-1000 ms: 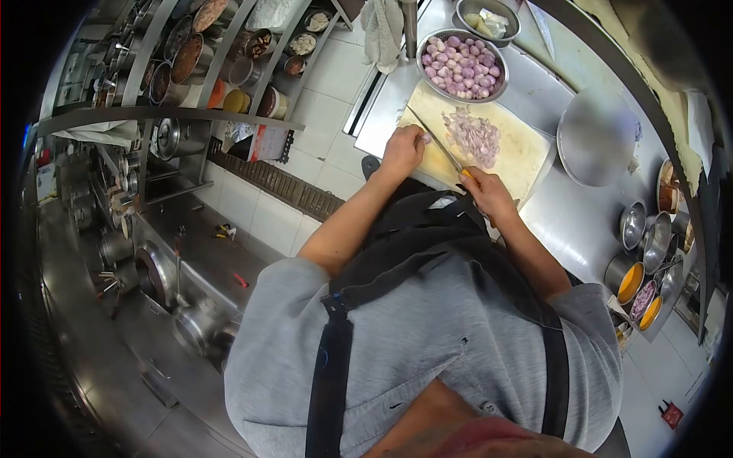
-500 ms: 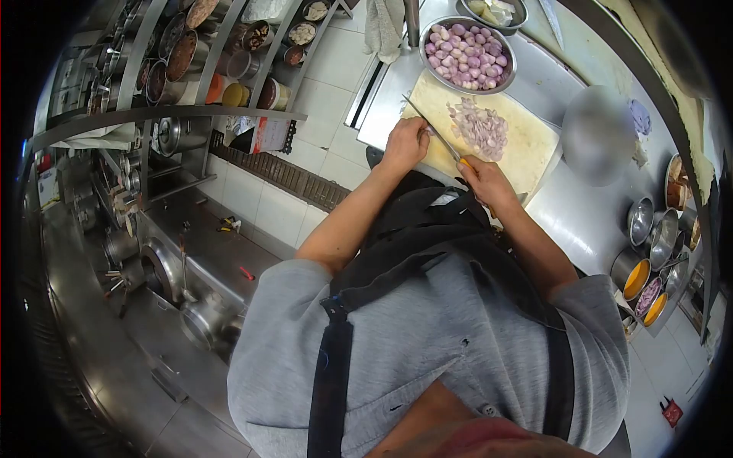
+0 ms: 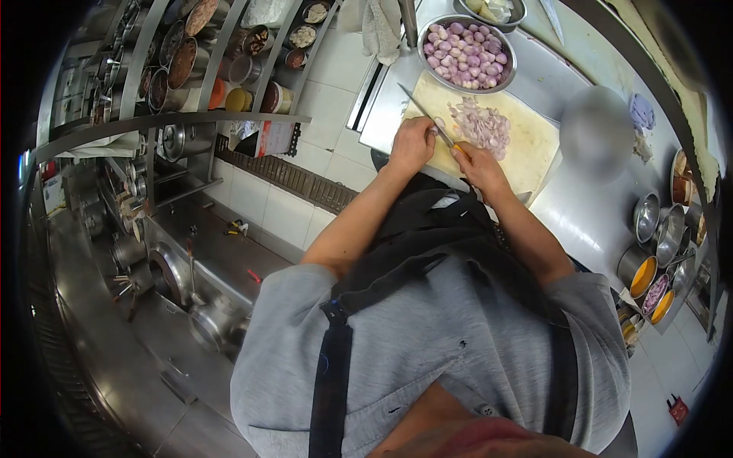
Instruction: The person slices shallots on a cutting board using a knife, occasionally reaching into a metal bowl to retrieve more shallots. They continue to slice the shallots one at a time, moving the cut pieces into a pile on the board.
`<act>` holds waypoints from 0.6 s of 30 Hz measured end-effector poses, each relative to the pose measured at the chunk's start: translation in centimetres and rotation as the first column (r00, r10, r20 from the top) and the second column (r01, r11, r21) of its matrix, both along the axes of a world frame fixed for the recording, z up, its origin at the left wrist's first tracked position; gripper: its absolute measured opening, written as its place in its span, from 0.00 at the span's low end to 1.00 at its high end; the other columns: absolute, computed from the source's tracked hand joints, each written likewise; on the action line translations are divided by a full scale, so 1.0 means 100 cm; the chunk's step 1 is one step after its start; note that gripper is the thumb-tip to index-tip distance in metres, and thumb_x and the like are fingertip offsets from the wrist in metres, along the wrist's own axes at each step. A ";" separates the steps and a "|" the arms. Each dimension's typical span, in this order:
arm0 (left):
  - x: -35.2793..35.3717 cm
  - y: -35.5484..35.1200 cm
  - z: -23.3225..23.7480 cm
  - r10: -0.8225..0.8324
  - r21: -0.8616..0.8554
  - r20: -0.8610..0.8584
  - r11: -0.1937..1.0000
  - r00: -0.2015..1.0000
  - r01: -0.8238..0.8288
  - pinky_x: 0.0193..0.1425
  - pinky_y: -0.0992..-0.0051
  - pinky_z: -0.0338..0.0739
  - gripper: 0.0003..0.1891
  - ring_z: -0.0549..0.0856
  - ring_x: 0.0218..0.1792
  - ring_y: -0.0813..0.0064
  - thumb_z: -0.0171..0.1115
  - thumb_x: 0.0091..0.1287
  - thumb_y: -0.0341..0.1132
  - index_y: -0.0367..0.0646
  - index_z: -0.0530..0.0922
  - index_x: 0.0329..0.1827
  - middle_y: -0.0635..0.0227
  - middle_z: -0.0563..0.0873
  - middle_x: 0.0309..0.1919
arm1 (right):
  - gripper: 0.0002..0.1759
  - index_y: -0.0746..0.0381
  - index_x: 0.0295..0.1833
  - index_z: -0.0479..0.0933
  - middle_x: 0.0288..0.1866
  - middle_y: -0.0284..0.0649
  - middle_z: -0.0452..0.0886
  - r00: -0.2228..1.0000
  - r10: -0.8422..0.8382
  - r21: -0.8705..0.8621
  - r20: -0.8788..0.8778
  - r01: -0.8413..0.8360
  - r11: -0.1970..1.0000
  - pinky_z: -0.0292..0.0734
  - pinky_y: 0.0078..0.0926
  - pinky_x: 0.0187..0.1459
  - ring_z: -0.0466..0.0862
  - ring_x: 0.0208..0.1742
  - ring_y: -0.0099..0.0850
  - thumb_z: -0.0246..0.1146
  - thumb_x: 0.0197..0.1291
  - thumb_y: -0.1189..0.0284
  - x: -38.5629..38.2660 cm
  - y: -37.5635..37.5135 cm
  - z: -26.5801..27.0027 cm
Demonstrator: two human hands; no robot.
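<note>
Two hands (image 3: 481, 169) are showing, one gripping one knife (image 3: 422, 109), the other pinching one shallot (image 3: 438, 123). One board (image 3: 531, 145) is bearing one chopped heap (image 3: 481, 128). One big bowl (image 3: 467, 91) is holding numerous shallots, overlapping past exact counting. One towel (image 3: 382, 32) is hanging.

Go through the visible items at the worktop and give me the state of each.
Left hand: fingers bent, small shallot piece at the fingertips
Right hand: closed on the knife handle
Knife: held, blade bare
Shallots in bowl: whole, peeled
Bowl: upright, full
Chopped shallots: cut, loosely piled
Cutting board: flat, partly covered
Towel: hanging
</note>
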State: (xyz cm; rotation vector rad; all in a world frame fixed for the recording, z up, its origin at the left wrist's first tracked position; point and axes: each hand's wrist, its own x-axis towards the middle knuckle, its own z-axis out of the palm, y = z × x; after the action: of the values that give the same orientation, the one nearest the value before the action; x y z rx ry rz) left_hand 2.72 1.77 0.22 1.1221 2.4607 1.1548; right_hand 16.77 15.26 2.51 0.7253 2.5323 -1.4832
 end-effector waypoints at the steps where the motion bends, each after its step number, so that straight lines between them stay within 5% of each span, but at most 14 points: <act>1: -0.001 0.003 0.000 0.000 0.002 -0.002 1.000 1.000 0.000 0.49 0.57 0.78 0.08 0.82 0.41 0.50 0.61 0.55 0.23 0.37 0.80 0.38 0.52 0.84 0.35 | 0.20 0.62 0.52 0.80 0.38 0.56 0.83 0.997 -0.063 -0.063 0.039 0.065 0.996 0.77 0.44 0.44 0.84 0.42 0.54 0.58 0.69 0.57 0.002 0.001 -0.001; 6: 0.000 0.009 0.003 -0.203 -0.020 -0.089 0.979 0.975 0.202 0.51 0.59 0.77 0.09 0.81 0.44 0.50 0.61 0.53 0.21 0.37 0.80 0.38 0.54 0.84 0.39 | 0.20 0.63 0.54 0.80 0.39 0.57 0.83 0.988 -0.105 -0.071 0.110 0.113 0.991 0.77 0.43 0.45 0.84 0.42 0.53 0.58 0.69 0.57 0.018 0.015 0.005; 10: 0.003 0.000 0.012 -0.151 0.070 -0.065 0.985 0.986 0.155 0.51 0.59 0.77 0.09 0.81 0.43 0.51 0.61 0.54 0.22 0.37 0.80 0.38 0.55 0.84 0.38 | 0.21 0.63 0.53 0.80 0.39 0.57 0.83 0.992 -0.056 -0.036 0.115 0.061 0.998 0.76 0.44 0.45 0.84 0.42 0.54 0.58 0.69 0.57 0.022 0.015 0.019; 18: 0.003 0.001 0.006 -0.137 -0.062 -0.097 0.989 0.986 0.131 0.47 0.58 0.77 0.07 0.82 0.41 0.52 0.61 0.55 0.24 0.39 0.80 0.37 0.56 0.85 0.35 | 0.19 0.64 0.51 0.80 0.38 0.56 0.83 0.998 0.035 0.049 0.059 -0.038 0.998 0.76 0.46 0.45 0.83 0.43 0.55 0.59 0.69 0.58 0.013 0.004 0.015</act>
State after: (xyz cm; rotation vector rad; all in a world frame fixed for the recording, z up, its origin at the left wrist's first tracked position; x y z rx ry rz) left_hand 3.02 1.87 0.87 1.3378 2.4301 1.0092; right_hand 18.04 15.61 4.03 0.7139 2.5339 -1.3711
